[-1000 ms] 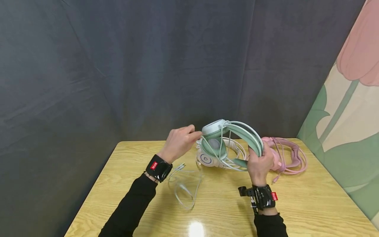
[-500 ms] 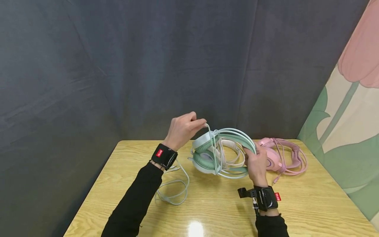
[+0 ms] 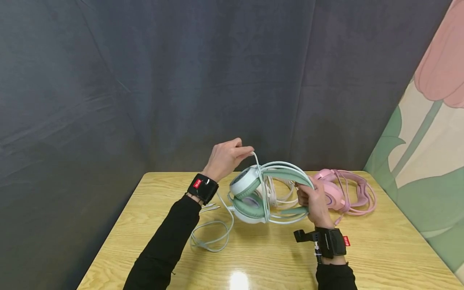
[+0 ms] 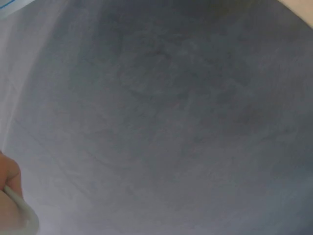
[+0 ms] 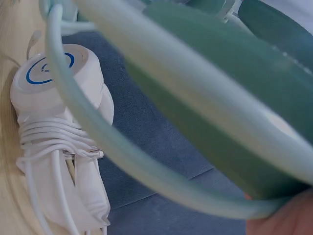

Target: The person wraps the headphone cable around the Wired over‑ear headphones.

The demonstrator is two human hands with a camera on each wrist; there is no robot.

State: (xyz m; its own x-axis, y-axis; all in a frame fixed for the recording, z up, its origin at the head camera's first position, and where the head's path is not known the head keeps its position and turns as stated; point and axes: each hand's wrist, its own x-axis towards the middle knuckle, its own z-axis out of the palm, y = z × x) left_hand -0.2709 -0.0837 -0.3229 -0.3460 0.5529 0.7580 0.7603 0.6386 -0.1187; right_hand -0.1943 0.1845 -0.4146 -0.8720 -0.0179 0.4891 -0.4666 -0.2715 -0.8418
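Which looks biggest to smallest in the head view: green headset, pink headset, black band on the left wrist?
1. Green headset, though it is held up nearer the camera, which may flatter it.
2. Pink headset, lying farther back on the table.
3. Black band, clearly smallest.

White headset (image 3: 280, 189) half behind green headset (image 3: 264, 193)

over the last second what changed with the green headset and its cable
The left hand, pinching the pale cable, rose from beside the earcup to above the green headset, drawing a loop up. The right hand turned and lowered the headset, gripping its band throughout. The white headset, pink headset and table stayed put.
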